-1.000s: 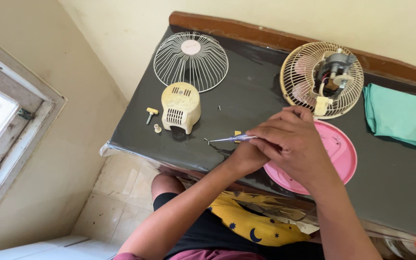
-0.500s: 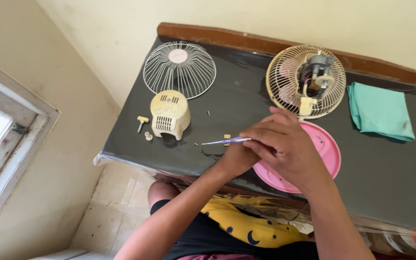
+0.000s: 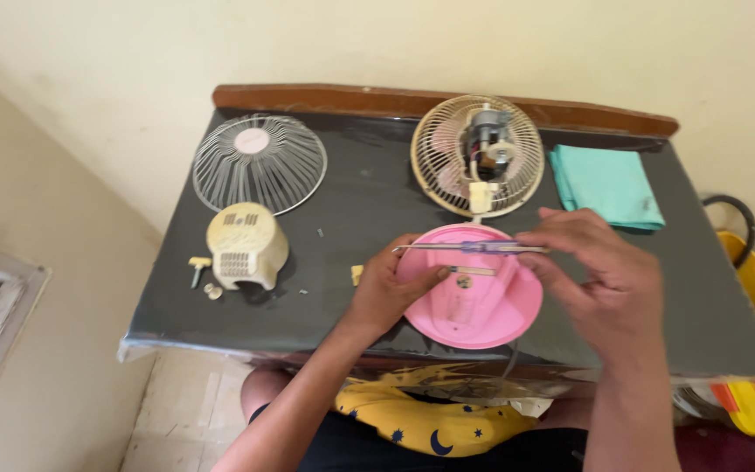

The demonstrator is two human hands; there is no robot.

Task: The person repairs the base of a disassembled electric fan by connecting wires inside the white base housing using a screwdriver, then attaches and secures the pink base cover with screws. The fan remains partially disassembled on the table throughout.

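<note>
Head view shows a thin screwdriver [image 3: 469,248] with a blue handle, held level over the pink fan base [image 3: 474,301] that lies at the front of the dark table [image 3: 369,188]. The right hand [image 3: 609,280] pinches the handle end between thumb and fingertips, so its fingers are closed on the tool. The left hand [image 3: 391,288] rests on the left rim of the base, fingers curled against it, thumb under the shaft near the tip (I cannot tell whether it really grips the shaft or only supports it).

My judgement: the step in hand is to bring the tool to the fasteners of the base, because the fan is already in pieces. The next move calls for turning the tip down and seating it straight in a screw head, with the left hand keeping the base from sliding.

Behind the base stands the rear grille with the motor [image 3: 480,156], touching it through a cream neck. To the left lie the front grille [image 3: 259,163], the cream motor cover [image 3: 245,246] and a small cream knob [image 3: 197,266]. A teal cloth [image 3: 606,185] lies at the right.

Compared with half a second ago, both hands were together over the base and the screwdriver pointed left beyond it; now the hands are apart and the tool lies across the base.
</note>
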